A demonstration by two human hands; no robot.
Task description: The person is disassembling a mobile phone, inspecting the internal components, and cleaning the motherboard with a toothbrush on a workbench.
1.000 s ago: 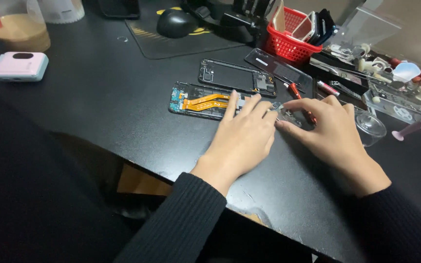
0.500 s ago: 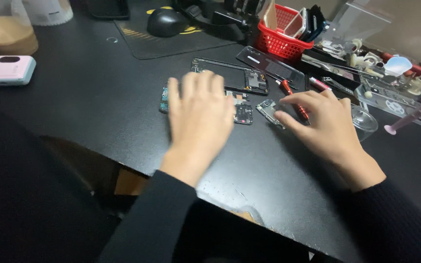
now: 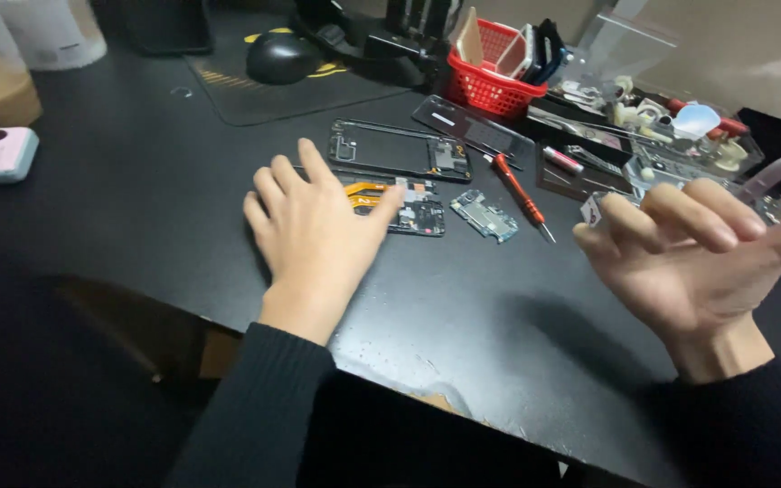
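Head view: my left hand (image 3: 314, 230) flat, fingers (image 3: 275, 181) spread, covering left part of opened phone (image 3: 409, 205) on tabletop (image 3: 137, 190). My right hand (image 3: 684, 258) raised clear, fingers loosely curled, pinching small chip (image 3: 591, 210). Red screwdriver (image 3: 519, 192) lies between.

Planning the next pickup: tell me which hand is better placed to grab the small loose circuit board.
Probably left. The left hand lies flat on the opened phone, beside the small circuit board. The right hand is raised off the table, pinching a tiny part.

Matt black table (image 3: 137, 208); red plastic basket (image 3: 490, 90).
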